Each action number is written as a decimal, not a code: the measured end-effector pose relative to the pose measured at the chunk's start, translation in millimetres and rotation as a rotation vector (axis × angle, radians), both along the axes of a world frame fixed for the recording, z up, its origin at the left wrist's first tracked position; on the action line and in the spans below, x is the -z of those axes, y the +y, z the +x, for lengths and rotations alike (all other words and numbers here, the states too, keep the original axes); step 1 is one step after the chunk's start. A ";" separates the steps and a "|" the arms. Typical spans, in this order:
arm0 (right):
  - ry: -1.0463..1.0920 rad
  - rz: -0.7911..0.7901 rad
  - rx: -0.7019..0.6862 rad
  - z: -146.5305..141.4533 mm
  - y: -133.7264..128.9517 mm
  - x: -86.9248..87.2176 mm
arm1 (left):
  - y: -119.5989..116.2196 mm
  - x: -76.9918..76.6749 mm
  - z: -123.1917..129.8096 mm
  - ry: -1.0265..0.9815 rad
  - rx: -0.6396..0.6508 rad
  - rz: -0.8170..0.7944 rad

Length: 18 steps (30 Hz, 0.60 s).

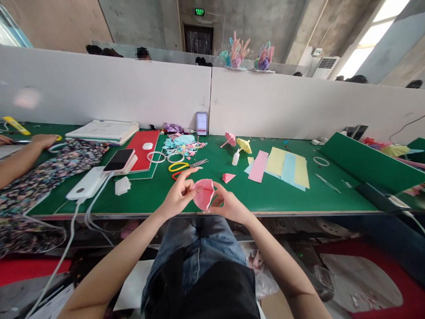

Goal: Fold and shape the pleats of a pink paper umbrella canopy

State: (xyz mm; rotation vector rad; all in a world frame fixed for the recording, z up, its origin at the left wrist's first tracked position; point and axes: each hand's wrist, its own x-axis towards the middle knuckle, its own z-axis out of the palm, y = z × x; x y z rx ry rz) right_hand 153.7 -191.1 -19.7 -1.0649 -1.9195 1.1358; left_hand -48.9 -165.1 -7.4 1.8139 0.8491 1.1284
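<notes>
A piece of pink paper point(203, 201), rounded along its lower edge and creased, is held up between my two hands near the table's front edge. My left hand point(181, 192) pinches its left side between thumb and fingers. On the other side my right hand point(229, 204) grips the paper's right edge with thumb and fingertips. Just beyond lies a small folded pink paper fan shape point(228, 177). Scissors with yellow handles point(179, 167) and a pair with orange handles point(175, 176) rest past my left hand. A small white glue bottle point(235, 158) stands farther back.
Pink point(229, 139) and yellow point(245, 145) paper umbrellas stand behind the bottle. Paper sheets point(274, 166) lie right, paper scraps point(181, 144) back left. A phone point(119, 159) and white power strip point(86, 182) with cables sit left. Another person's hand point(44, 141) works at far left.
</notes>
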 end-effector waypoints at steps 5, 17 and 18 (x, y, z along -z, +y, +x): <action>0.052 0.064 0.097 -14.0 32.7 13.4 | 29.0 6.6 8.5 -0.069 -0.058 -0.037; -0.028 0.035 0.196 -3.2 124.8 27.4 | 103.4 19.7 16.7 0.016 0.029 -0.224; -0.014 0.005 0.171 -1.4 130.8 30.7 | 108.0 19.0 15.0 0.018 0.035 -0.231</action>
